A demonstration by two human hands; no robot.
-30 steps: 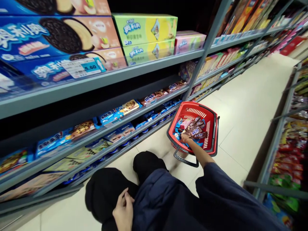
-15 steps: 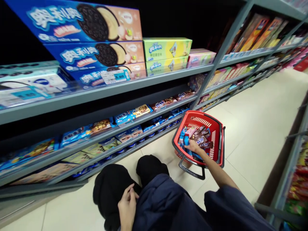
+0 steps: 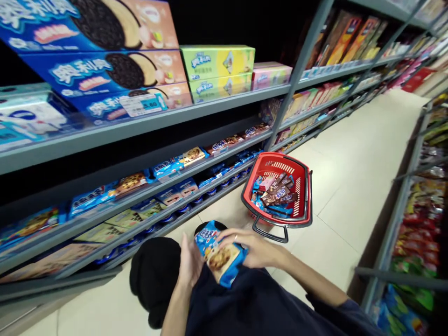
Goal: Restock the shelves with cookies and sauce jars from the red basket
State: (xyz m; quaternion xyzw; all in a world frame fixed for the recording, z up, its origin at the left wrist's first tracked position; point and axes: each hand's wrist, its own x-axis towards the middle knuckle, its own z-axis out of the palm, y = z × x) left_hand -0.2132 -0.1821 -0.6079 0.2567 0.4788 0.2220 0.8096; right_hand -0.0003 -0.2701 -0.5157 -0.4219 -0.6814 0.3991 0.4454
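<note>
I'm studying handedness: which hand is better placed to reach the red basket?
Probably the right hand: it's nearer the red basket, though it holds the blue cookie packet. The left hand is farther.

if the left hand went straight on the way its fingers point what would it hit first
Most likely the lower shelves ahead of the left hand; depth is unclear, so I can't say which one.

Grey metal shelving (image 3: 140, 127), glossy pale tiled floor (image 3: 336, 186)

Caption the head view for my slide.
Right hand holds a blue cookie packet, left hand beside it, near a red basket.
</note>
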